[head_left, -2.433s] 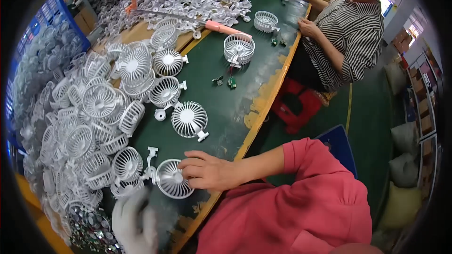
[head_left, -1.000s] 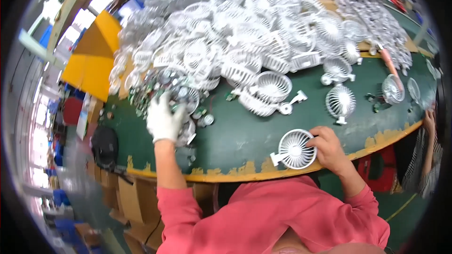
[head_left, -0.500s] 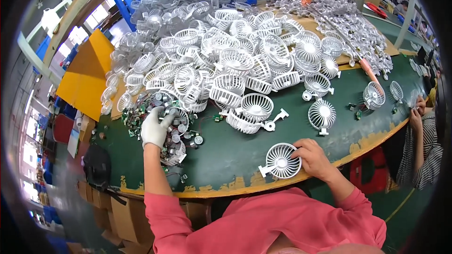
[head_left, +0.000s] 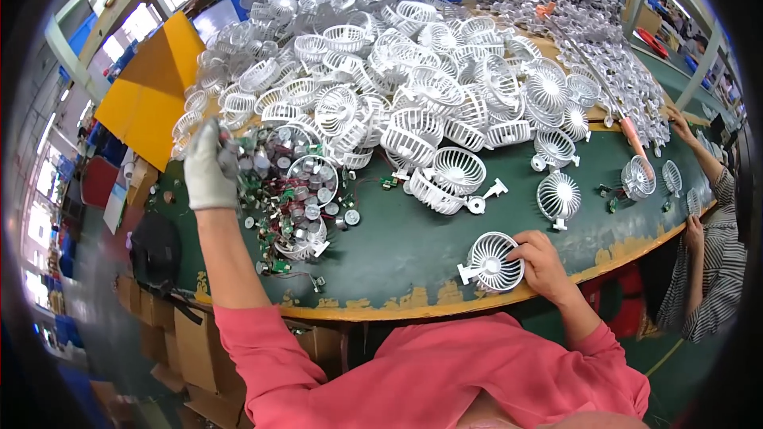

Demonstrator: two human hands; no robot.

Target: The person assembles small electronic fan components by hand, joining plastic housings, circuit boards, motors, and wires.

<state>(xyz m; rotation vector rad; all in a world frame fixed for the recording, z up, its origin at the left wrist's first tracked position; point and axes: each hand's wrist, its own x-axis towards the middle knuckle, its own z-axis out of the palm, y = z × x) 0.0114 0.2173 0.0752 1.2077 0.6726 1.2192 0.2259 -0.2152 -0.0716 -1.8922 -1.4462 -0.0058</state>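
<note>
My right hand (head_left: 542,264) grips the rim of a round white plastic fan cage (head_left: 497,264) near the table's front edge. The cage's open side faces up, and its short stem points left. My left hand (head_left: 210,175), in a white glove, hovers at the left side of a pile of small silver motors (head_left: 310,197) with green circuit boards and thin wires. Its fingers are blurred and look closed around something greyish that I cannot make out. One cage (head_left: 300,248) lies partly under the motors.
A big heap of white fan cages (head_left: 413,71) covers the table's far side, with small grey-white parts (head_left: 556,16) at back right. An orange-handled rod (head_left: 633,137) leans there. Several loose cages (head_left: 559,197) lie in the middle. At right, another person's hands (head_left: 695,232) are at the table.
My left hand has lifted off the motor pile and moved left. The view has shifted slightly. My right hand still holds the cage, which is now tilted a little differently.
</note>
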